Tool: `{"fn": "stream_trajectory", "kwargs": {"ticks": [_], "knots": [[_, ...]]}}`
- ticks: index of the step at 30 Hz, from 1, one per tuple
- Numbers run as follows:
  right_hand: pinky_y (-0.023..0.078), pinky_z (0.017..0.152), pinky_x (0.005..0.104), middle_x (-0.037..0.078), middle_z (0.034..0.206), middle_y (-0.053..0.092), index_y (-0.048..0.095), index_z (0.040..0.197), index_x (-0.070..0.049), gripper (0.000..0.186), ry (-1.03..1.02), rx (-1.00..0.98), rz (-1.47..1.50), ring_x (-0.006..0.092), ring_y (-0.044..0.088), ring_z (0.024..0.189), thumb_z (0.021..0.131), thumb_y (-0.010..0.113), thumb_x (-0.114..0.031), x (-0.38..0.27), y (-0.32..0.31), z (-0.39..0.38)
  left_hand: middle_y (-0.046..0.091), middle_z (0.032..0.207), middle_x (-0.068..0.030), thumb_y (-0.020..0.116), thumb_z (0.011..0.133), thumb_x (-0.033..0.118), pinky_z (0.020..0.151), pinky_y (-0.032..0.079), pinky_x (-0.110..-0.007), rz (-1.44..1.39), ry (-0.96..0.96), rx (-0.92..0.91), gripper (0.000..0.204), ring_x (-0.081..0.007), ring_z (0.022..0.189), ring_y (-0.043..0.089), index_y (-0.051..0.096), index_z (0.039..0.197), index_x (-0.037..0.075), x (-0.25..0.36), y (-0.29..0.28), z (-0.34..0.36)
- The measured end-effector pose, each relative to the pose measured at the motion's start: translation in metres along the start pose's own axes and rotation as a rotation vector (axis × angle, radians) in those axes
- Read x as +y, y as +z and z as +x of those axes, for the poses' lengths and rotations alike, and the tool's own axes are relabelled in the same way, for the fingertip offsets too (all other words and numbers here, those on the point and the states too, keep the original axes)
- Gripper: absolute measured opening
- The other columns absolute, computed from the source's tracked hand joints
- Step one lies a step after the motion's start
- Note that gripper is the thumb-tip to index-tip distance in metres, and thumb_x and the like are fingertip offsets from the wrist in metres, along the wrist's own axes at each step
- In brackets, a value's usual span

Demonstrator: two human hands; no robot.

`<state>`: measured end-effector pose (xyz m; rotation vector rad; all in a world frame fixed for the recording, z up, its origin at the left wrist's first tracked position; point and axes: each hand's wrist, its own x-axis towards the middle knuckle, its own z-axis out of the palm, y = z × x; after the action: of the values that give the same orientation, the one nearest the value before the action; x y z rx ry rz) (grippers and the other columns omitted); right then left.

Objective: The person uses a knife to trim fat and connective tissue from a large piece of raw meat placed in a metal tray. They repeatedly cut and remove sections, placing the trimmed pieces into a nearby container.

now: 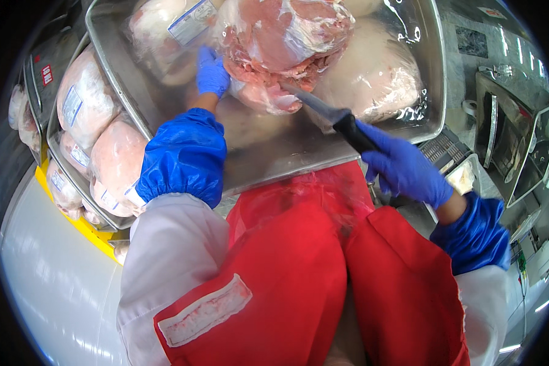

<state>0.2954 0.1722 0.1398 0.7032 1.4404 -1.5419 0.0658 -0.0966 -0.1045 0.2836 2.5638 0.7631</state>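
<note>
A large piece of raw poultry meat [280,39], skinned and pink, sits at the far middle of a metal tray [274,163]. At its left side is my left hand [212,72] in a blue glove, touching the meat's edge; most of its fingers are hidden behind the meat. My right hand [402,165], also gloved, is wrapped round the black handle of a knife [323,111]. The blade points up and left, its tip against the lower edge of the meat. Beside the meat on the right lies a whole bird in clear plastic [372,76].
Another wrapped bird [165,36] with a label lies in the tray's far left. A second tray [79,195] at left holds several bagged birds [119,158]. A yellow edge [82,222] runs below it. Metal equipment [512,134] stands at the right.
</note>
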Motion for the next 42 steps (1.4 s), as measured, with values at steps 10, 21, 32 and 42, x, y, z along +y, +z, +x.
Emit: {"fn": "stream_trajectory", "kwargs": {"ticks": [10,21,32,42], "knots": [[0.047,0.051,0.0381,0.014,0.064,0.055,0.029,0.136,-0.010,0.056,-0.314,0.202,-0.277,0.0256,0.055,0.050,0.084,0.049,-0.014,0.041,0.024,0.049,0.049,0.115,-0.0290,0.049,0.081,0.025,0.093,0.037,-0.042,0.364,0.273,-0.065,0.044,-0.0425,0.108,0.046,0.048,0.113,-0.004,-0.052,0.038,0.021],[0.043,0.062,0.0480,0.026,0.077,0.057,0.015,0.140,-0.016,0.066,-0.196,0.190,-0.660,0.0414,0.056,0.070,0.084,0.048,-0.009,0.009,0.023,0.012,0.050,0.114,-0.0278,0.049,0.081,0.028,0.091,0.039,-0.040,0.050,0.152,-0.044,0.037,-0.0418,0.104,0.049,0.055,0.102,-0.003,-0.063,0.046,0.032],[0.044,0.059,0.0458,0.021,0.073,0.058,0.025,0.137,-0.014,0.069,-0.327,0.046,-1.187,0.0382,0.057,0.066,0.074,0.050,-0.002,-0.057,-0.032,0.023,0.054,0.111,-0.0253,0.049,0.081,0.027,0.089,0.042,-0.041,0.579,0.384,-0.289,0.037,-0.0375,0.105,0.051,0.057,0.105,0.001,-0.009,0.023,0.028],[0.049,0.051,0.0404,0.017,0.079,0.054,0.019,0.140,-0.026,0.078,-0.407,0.273,-1.546,0.0307,0.059,0.063,0.074,0.052,0.001,0.029,-0.028,0.059,0.057,0.101,-0.0212,0.047,0.081,0.024,0.085,0.042,-0.041,0.433,0.374,-0.178,0.028,-0.0363,0.098,0.052,0.063,0.092,0.004,-0.002,0.025,0.019]]}}
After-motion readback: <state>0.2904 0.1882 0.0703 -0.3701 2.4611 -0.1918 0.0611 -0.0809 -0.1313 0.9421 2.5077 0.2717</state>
